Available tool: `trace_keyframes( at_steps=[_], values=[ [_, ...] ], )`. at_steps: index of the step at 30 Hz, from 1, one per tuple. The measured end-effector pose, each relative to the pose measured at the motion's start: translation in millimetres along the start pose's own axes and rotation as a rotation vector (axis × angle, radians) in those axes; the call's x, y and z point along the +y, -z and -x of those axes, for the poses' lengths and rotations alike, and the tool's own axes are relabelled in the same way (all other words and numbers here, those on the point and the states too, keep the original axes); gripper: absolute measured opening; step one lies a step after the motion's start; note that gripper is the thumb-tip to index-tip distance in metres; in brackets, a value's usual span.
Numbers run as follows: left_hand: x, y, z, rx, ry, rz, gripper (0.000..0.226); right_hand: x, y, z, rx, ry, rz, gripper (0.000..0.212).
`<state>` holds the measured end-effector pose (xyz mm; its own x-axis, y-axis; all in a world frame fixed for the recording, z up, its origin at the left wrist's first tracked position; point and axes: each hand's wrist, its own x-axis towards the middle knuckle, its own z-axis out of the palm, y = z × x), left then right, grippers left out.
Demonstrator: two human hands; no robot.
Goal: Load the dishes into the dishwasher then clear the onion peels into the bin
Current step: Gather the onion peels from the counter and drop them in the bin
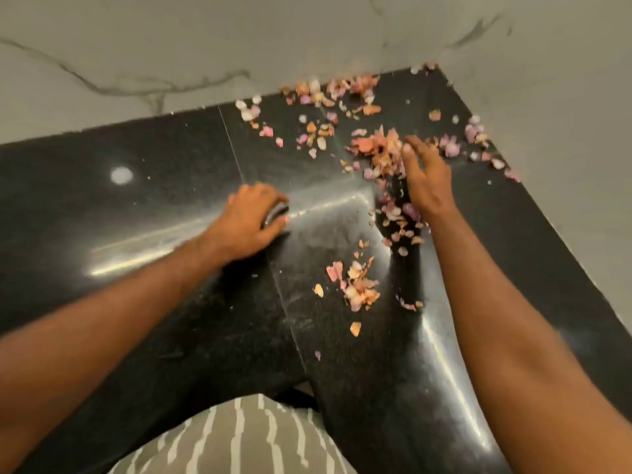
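Observation:
Pink and orange onion peels point(379, 148) lie scattered over the black granite counter point(136, 186), thickest towards the far right corner. A smaller heap of peels point(359, 285) lies nearer to me. My right hand point(427, 179) stands on its edge with straight fingers, pressed against a pile of peels on its left side. My left hand point(253, 217) rests on the counter with its fingers curled round a small dark object point(277, 212), most of which is hidden by the hand.
A white marbled wall point(171, 46) runs behind the counter and another wall point(564, 131) closes it on the right. The counter's front edge is at my body, where a striped garment point(239, 439) shows. No dishwasher or bin is in view.

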<state>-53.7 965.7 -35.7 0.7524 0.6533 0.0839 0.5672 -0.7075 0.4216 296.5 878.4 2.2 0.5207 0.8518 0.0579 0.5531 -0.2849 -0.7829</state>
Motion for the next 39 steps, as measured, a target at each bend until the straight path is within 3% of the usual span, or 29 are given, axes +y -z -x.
trace_keyframes(
  at_steps=[7, 13, 15, 18, 23, 26, 30, 33, 35, 37, 39],
  values=[
    [-50.9, 12.4, -78.0, 0.063, 0.265, -0.056, 0.073, 11.1, -10.7, -44.2, -0.118, 0.034, 0.015, 0.057],
    [-70.9, 10.6, -123.8, 0.071, 0.661, -0.045, 0.101, 25.8, -14.4, -92.5, -0.309, 0.082, 0.386, 0.07],
    [-69.7, 7.3, -136.6, 0.063, 0.629, -0.057, 0.099, 31.2, -16.3, -92.9, -0.343, 0.102, 0.396, 0.067],
    [-49.0, -0.9, -152.0, 0.087, 0.388, -0.031, 0.076, 35.2, -18.9, -80.9, -0.319, 0.159, 0.267, 0.05],
    [12.0, -23.1, -141.0, 0.027, 0.015, 0.221, 0.035, 24.2, -21.3, -24.1, -0.238, -0.01, -0.111, 0.034],
    [44.0, -36.5, -118.4, 0.019, -0.106, 0.344, 0.03, 17.1, -20.0, 14.5, -0.28, -0.004, -0.174, 0.035],
    [59.0, -46.8, -85.4, 0.196, -0.101, 0.595, 0.028, 11.8, -11.0, 52.0, -0.314, 0.069, -0.327, 0.033],
    [56.3, -50.3, -71.7, 0.343, 0.069, 0.754, 0.024, 21.0, 1.6, 68.1, -0.024, -0.007, -0.404, 0.029],
    [52.0, -52.3, -71.1, 0.386, 0.147, 0.678, 0.024, 30.0, 8.4, 67.1, 0.113, -0.093, -0.286, 0.03],
    [50.5, -55.7, -72.6, 0.342, 0.165, 0.521, 0.032, 33.1, 8.7, 69.5, 0.002, -0.14, -0.007, 0.043],
    [50.3, -58.7, -75.5, 0.263, 0.138, 0.369, 0.041, 33.4, -0.7, 79.0, -0.193, -0.037, 0.247, 0.061]
  ],
)
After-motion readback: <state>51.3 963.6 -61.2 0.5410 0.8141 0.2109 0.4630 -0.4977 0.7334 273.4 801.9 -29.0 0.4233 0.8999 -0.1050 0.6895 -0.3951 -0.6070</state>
